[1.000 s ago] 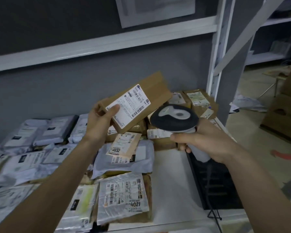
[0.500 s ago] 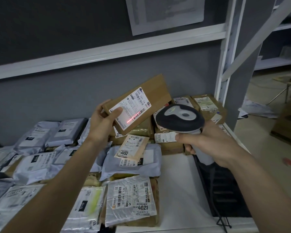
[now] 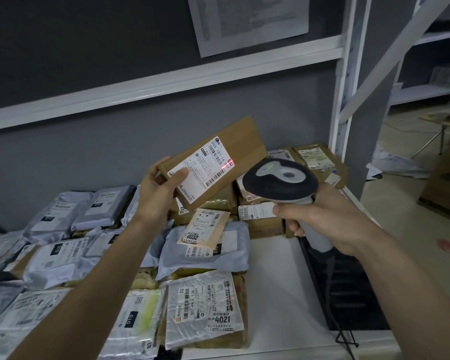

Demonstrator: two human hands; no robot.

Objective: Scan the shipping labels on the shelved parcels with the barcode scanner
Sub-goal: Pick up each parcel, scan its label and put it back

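Grey wall panels back a white metal shelf (image 3: 276, 276) crowded with parcels. Above them, the left hand (image 3: 157, 193) holds a flat brown cardboard parcel (image 3: 213, 162) tilted up off the shelf, its grip closed round the lower left end with the thumb pressed on the white shipping label (image 3: 205, 168). Right of that grip, the right hand (image 3: 322, 219) is wrapped tight round the pale handle of a dark grey and white barcode scanner (image 3: 279, 181), whose head points at the label. A red scan mark (image 3: 230, 163) glows on the label's edge nearest the scanner. Below the left grip lie grey plastic mailer bags (image 3: 60, 211), and a beige label marked 4032 (image 3: 204, 227) rests on one of them. Nearer the person sits a wrapped parcel marked 4021 (image 3: 205, 310).
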